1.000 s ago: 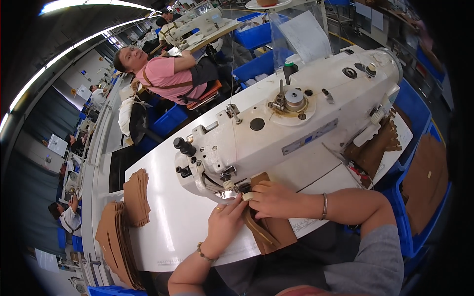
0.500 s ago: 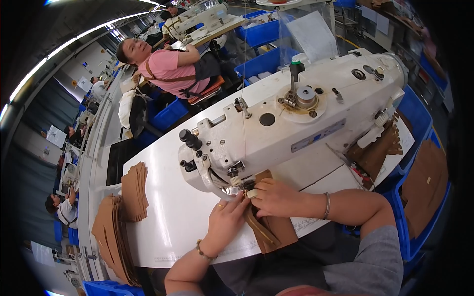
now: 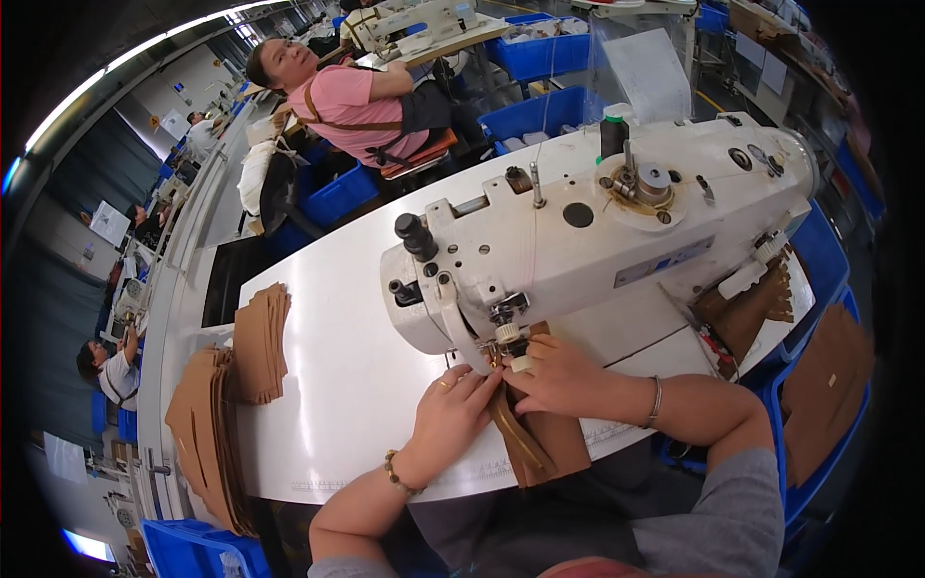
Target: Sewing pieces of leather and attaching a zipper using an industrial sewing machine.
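Note:
A brown cloth piece [image 3: 562, 448] lies under the needle area of a white sewing machine [image 3: 578, 250], its near end hanging toward me. Along it runs a narrow folded strip [image 3: 520, 438] with a paler line. My left hand [image 3: 451, 409] has its fingertips closed on the cloth's left edge, just in front of the presser foot. Close beside it, my right hand [image 3: 559, 376] grips the same cloth from the right with bent fingers; one finger wears a pale wrap. The fingertips of both hands nearly meet, and the machine head partly hides the stitching spot.
Stacks of brown cloth pieces [image 3: 204, 433] lie at the table's left end. More brown cloth [image 3: 742, 313] sits behind the machine's right end. Blue bins [image 3: 814, 482] stand to the right. A green-topped thread spool [image 3: 614, 135] rises behind the machine. Another person [image 3: 356, 106] sits beyond the table.
My view has shifted, so the machine and cloth appear farther right. Both hands stay on the cloth at the presser foot, with little visible change in their hold.

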{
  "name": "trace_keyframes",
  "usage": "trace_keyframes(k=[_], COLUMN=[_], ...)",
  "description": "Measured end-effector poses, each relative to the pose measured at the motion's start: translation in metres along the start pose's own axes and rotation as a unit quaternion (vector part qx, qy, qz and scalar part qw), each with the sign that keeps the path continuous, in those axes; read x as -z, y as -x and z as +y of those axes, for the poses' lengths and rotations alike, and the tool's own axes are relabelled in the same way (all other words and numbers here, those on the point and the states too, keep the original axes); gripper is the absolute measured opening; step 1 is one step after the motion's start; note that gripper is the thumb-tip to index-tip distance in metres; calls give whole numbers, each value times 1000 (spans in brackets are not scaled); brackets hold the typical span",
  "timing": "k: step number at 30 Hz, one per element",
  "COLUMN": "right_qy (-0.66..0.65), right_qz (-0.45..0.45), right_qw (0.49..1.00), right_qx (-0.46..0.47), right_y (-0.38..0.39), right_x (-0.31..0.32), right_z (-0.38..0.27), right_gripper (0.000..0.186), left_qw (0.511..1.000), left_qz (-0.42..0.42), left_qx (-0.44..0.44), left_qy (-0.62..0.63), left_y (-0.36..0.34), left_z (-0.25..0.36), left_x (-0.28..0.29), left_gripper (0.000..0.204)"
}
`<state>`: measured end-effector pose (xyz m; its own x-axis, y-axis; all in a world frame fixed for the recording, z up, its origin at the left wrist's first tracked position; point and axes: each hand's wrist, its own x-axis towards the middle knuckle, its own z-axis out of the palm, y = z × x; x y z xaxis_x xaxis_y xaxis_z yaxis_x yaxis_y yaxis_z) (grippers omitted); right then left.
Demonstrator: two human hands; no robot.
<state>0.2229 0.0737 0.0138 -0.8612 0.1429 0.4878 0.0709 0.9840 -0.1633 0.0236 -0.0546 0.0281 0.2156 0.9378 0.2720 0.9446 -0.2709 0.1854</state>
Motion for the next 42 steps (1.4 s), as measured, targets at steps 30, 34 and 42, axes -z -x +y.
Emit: trace_keyframes(k=[30, 34, 42], right_qy=[-31, -47, -33], right_qz=[-105, -91, -149], right_qw=[993, 992, 982], right_qx=[-32, -74, -107], right_y=[-1, -3, -3], right_x=[17, 19, 17], right_z=[4, 2, 1], right_gripper=[59, 72, 93], left_qw=[999, 999, 998], left_qz=[36, 30, 51], left_qx=[22, 30, 19], left_qy=[19, 30, 25], left_y=[-6, -5, -6], left_z=[0, 1, -1], left_x=[-7, -8, -6], left_gripper=[65, 63, 60])
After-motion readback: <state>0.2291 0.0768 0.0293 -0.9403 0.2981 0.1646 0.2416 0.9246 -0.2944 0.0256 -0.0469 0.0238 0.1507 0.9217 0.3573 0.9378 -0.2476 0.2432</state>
